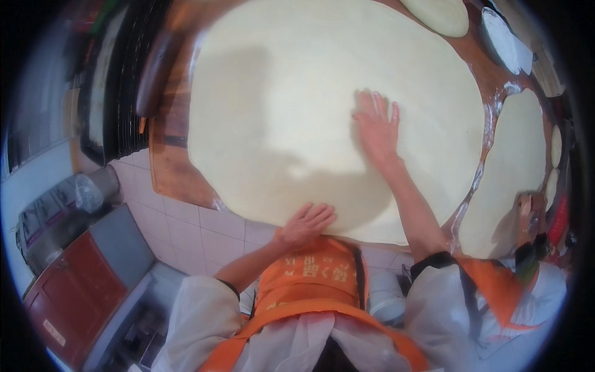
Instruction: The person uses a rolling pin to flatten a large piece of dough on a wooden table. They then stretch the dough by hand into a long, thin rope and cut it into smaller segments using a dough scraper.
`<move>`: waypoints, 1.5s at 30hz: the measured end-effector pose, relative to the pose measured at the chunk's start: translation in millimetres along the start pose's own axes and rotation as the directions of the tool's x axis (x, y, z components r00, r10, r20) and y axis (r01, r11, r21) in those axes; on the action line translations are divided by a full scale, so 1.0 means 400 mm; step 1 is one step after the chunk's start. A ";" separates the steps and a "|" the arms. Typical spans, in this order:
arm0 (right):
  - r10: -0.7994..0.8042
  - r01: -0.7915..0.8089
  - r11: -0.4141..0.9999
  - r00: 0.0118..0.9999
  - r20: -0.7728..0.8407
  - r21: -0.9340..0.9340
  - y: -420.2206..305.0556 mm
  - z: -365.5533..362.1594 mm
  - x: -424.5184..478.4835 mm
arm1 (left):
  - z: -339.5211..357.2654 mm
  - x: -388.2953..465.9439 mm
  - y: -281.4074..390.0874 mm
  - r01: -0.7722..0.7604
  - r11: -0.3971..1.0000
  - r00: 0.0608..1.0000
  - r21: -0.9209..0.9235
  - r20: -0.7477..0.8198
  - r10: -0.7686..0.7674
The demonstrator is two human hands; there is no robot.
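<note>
A very large, thin sheet of pale dough covers most of the wooden table before me. My right hand rests palm down on the middle right of the sheet, fingers spread, holding nothing. At the near edge of the dough lies my left hand, flat with its fingers slightly apart and no object in it. The sheet's near edge reaches to my orange apron. Shadows from my body fall across the dough.
The wooden table shows at left, with a dark rolling pin and stacked black trays. On the right lie a second dough sheet, a co-worker's hand and a container of flour. Another dough piece is at the far right.
</note>
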State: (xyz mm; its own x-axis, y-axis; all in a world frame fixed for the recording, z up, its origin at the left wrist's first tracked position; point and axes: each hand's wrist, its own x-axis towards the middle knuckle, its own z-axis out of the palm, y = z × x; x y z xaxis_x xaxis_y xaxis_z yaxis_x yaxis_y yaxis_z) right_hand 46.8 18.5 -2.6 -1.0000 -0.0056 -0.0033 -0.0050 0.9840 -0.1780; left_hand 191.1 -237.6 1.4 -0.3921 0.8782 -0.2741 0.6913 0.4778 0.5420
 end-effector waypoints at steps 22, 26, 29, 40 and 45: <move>0.100 -0.107 0.980 0.994 0.049 0.167 0.029 -0.023 -0.047 | -0.284 0.486 -0.199 -0.074 0.997 0.951 -0.015 -0.303 0.066; 0.107 -0.072 0.882 0.993 -0.050 0.466 0.050 -0.004 -0.070 | -0.314 0.540 -0.206 -0.183 0.982 0.974 -0.038 -0.141 0.176; 0.122 -0.088 0.767 0.992 -0.010 0.635 0.027 -0.017 -0.067 | -0.329 0.533 -0.216 -0.152 0.974 0.988 -0.170 -0.006 0.153; -0.122 0.111 0.993 0.914 0.388 0.051 0.070 -0.092 -0.079 | -0.371 0.469 -0.151 0.274 0.926 0.958 -0.261 0.158 -0.239; -0.132 0.107 0.988 0.959 0.252 0.109 0.079 -0.037 -0.166 | -0.255 0.350 -0.228 -0.128 0.968 0.962 0.214 -0.210 0.174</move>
State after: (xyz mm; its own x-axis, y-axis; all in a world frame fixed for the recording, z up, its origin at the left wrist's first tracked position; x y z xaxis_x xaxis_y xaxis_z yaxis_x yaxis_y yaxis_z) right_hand 112.9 52.5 6.5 -0.9568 -0.1801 -0.2281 -0.1116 0.9523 -0.2839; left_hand 11.3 -160.7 -5.3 -0.3846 0.9231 -0.0024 0.8497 0.3551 0.3898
